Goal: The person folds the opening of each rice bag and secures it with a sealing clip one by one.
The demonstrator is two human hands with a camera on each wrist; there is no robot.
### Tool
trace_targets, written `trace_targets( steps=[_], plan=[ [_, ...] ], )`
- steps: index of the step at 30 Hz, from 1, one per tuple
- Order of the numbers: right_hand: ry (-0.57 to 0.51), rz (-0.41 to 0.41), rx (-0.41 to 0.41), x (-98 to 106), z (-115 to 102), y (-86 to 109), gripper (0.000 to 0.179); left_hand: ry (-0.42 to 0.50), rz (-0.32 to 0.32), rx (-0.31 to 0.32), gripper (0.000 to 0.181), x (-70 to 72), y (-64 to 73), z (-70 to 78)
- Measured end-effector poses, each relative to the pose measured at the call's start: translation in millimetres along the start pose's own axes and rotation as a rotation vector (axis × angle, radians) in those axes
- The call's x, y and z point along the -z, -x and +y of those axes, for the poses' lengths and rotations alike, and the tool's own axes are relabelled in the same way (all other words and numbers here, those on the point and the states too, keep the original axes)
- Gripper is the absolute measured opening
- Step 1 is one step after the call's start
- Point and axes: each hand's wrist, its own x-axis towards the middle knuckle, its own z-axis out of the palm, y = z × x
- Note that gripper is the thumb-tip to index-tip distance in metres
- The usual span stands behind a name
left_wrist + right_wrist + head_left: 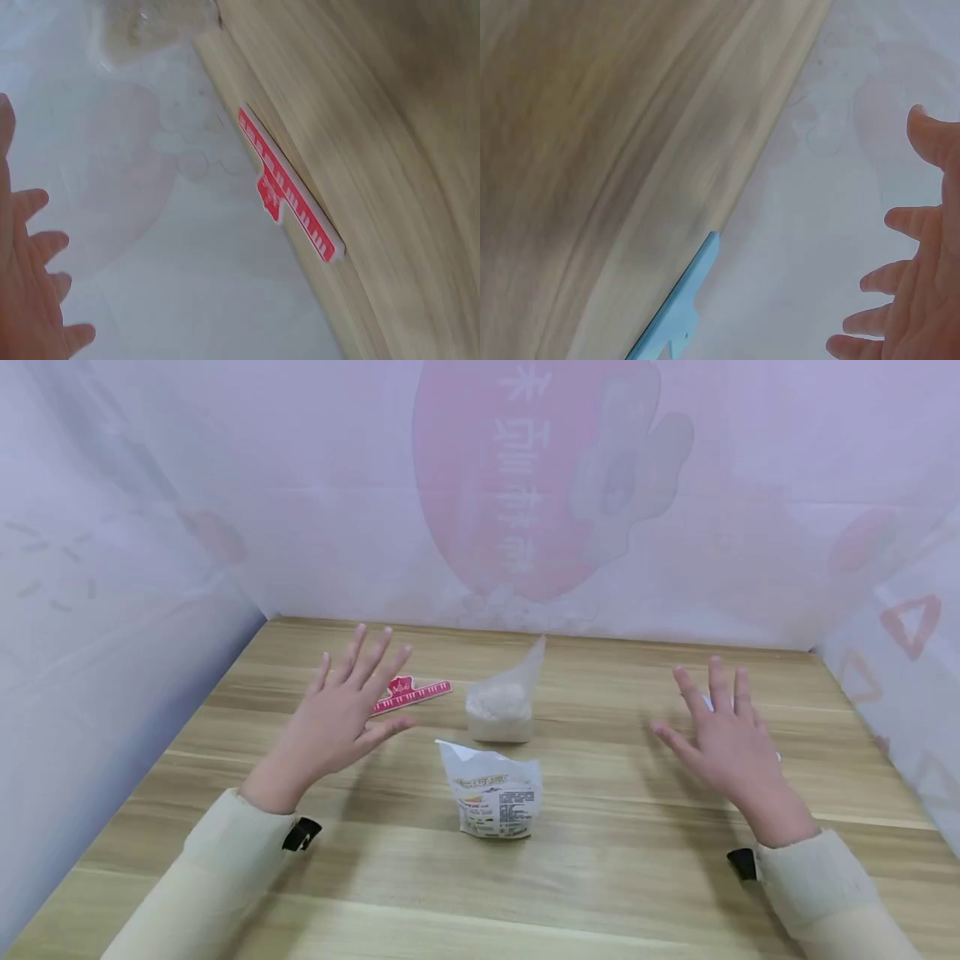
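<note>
My left hand is held over the left part of the table with its fingers spread, holding nothing. Partly behind it lies a red clip-like strip printed with piano keys, seen whole in the left wrist view. On the right, my right hand hovers with spread fingers and holds nothing. It mostly covers a light blue flat piece, of which part shows in the right wrist view. Between the hands stand a white printed packet and, behind it, a translucent bag with whitish contents.
The wood-grain table ends at the back against a pale hanging cloth with a large pink print. Similar cloth walls flank it at left and right. A black strap piece sits at the left cuff, another at the right.
</note>
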Motion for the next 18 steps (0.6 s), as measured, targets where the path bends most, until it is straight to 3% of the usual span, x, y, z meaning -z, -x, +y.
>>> trace_targets(
  steps=[7, 14, 18],
  plan=[
    [-0.052, -0.006, 0.043, 2, -20, 13.1, 0.084, 0.079, 0.036, -0.196, 0.083, 4.6, 14.6, 18.4],
    [-0.125, -0.016, 0.129, -1, -46, 23.7, 0.079, 0.164, 0.058, -0.303, 0.083, 2.4, 20.5, 31.7],
    [-0.154, -0.01, 0.181, -5, -59, 28.1, 0.076, 0.218, 0.051, -0.337, 0.074, -0.9, 23.6, 37.6]
  ],
)
